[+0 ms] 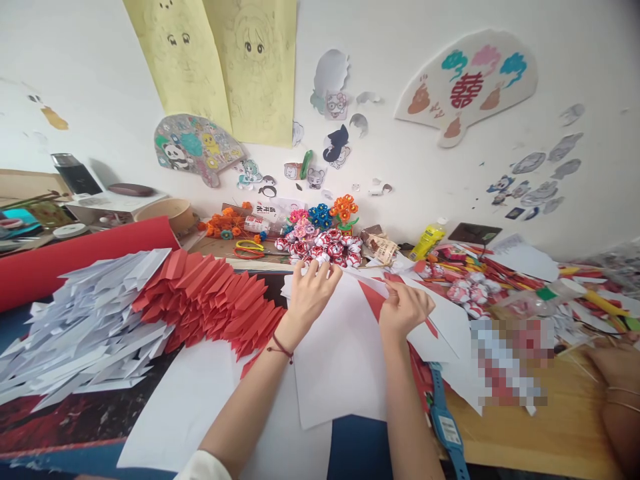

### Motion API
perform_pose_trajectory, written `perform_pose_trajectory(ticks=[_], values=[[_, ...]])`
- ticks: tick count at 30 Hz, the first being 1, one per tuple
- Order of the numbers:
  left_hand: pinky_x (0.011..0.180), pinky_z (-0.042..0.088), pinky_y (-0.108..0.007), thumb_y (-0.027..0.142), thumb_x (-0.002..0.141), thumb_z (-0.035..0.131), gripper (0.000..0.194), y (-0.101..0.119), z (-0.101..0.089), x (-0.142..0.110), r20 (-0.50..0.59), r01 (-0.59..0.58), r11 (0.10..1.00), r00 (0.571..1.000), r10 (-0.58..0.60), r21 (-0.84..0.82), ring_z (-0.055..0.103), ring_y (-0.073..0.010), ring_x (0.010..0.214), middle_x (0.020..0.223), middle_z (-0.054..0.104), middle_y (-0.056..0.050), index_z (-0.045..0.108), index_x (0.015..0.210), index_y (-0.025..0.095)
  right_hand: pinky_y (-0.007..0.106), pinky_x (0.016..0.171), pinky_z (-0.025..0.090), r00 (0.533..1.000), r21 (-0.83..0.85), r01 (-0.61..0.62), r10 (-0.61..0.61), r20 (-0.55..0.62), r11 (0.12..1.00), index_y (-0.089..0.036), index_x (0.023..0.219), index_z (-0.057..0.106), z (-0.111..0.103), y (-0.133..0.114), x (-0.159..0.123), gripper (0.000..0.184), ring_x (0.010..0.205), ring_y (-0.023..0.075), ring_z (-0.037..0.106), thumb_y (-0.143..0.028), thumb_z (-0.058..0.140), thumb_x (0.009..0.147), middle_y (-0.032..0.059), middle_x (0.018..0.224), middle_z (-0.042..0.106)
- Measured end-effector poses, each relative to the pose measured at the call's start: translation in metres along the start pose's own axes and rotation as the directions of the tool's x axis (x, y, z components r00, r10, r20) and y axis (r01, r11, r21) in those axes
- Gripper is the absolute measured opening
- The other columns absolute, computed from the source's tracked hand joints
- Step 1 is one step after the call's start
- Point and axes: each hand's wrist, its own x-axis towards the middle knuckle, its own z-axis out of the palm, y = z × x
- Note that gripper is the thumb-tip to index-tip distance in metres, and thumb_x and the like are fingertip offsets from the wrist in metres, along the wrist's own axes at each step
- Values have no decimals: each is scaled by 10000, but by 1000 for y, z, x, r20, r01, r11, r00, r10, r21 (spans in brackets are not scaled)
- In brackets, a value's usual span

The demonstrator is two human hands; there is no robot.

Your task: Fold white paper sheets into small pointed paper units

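Observation:
My left hand (pixel 311 293) is at the upper edge of a stack of white paper sheets (pixel 340 360), fingers bent and spread apart. Just beyond its fingertips lies a pile of red-and-white paper flowers (pixel 325 248). Over the right side of the sheets, my right hand (pixel 405 308) is closed, thumb against forefinger; what lies in the pinch is hidden. A red paper piece (pixel 373 300) shows beside that thumb. To the left of my left hand runs a long row of folded red paper pieces (pixel 210 300), meeting a heap of folded white ones (pixel 95 327).
A red roll (pixel 85 263) lies at the left. At the right are a yellow bottle (pixel 429 239), a clear plastic bottle (pixel 545 298), paper scraps and a blue watch (pixel 446 423). Another person's arm (pixel 620 393) rests at the right edge. Behind stands a wall with drawings.

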Motion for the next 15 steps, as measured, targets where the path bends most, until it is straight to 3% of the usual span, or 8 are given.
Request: perform_pose_trajectory(ticks=[4,6,11,13,15], values=[[843,335,-429,150,915,474,153,-10,1,1,-35,173,985,984,-174,-6,563,-204,817,856,669,-47,598,971,218,382,754,365,993,-13,-106,105,-49,994,-210,718,674,-1,0,-1,223,694,232,553,-284,568,901,59,669,687],[832,335,-425,150,917,467,147,-11,0,3,-55,220,975,974,-221,-26,564,-202,808,850,673,-49,600,938,208,378,736,364,995,2,-101,101,-16,995,-209,723,668,0,-5,-3,212,682,230,546,-284,574,898,59,671,684],[912,349,-381,151,933,461,189,1,-7,7,10,-101,985,995,104,-142,557,-177,1032,1224,620,-55,592,1056,209,357,764,381,972,171,48,-86,220,984,-211,823,678,6,-22,-7,170,753,211,577,-182,536,912,44,759,706],[961,338,-385,147,934,467,207,4,-7,6,60,-130,979,988,140,-156,529,-179,1112,1280,590,-42,582,1089,220,353,775,390,960,212,78,-131,247,974,-210,843,685,5,-23,-7,166,766,207,594,-156,541,906,41,783,714],[988,325,-405,141,934,466,177,3,-5,3,98,-97,983,989,113,-158,546,-185,1071,1165,644,-32,596,1021,222,352,788,400,959,238,76,-136,249,968,-211,871,696,2,-21,-5,160,774,206,608,-155,549,904,41,804,720]])
